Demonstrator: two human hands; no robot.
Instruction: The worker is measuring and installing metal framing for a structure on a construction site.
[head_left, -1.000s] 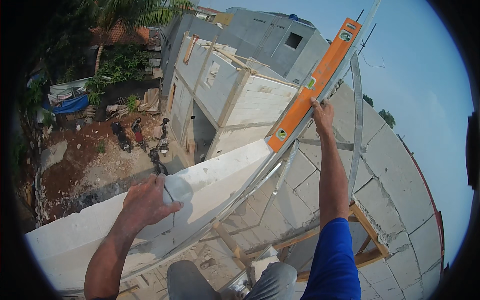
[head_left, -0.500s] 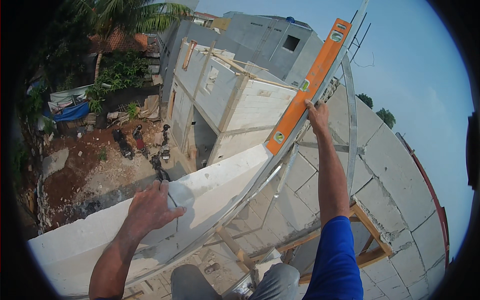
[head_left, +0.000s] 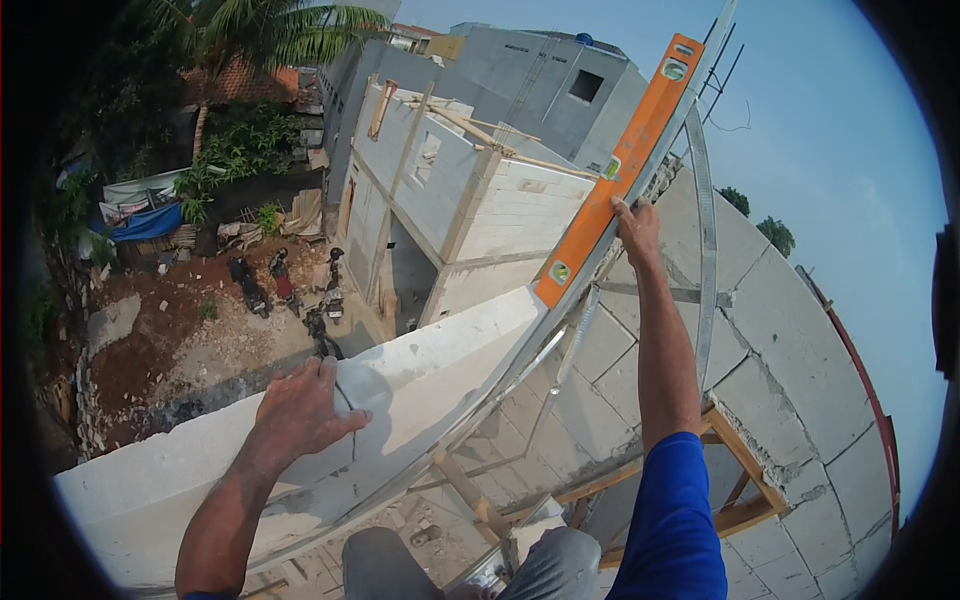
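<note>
An orange spirit level [head_left: 628, 150] stands steeply tilted along a long grey metal bar [head_left: 660, 150], its lower end at the end of the white block wall [head_left: 440, 345]. My right hand [head_left: 637, 232] is closed on the level's edge about halfway up, thumb and fingers at the side by the bar. On top of the wall rests my left hand [head_left: 308, 408], fingers lying over the far edge and thumb spread apart on the top. A dark joint line runs down the blocks beside that thumb.
Curved metal strips [head_left: 703, 240] hang beside the bar. A grey block wall [head_left: 790, 330] with a wooden frame [head_left: 745, 470] stands at right. Below my knees [head_left: 550, 565] lies rubble. Beyond the wall the ground drops far down to parked motorcycles [head_left: 285, 280] and an unfinished building [head_left: 420, 170].
Hardly anything differs. The view has shifted very slightly, while both hands and the spirit level keep their places.
</note>
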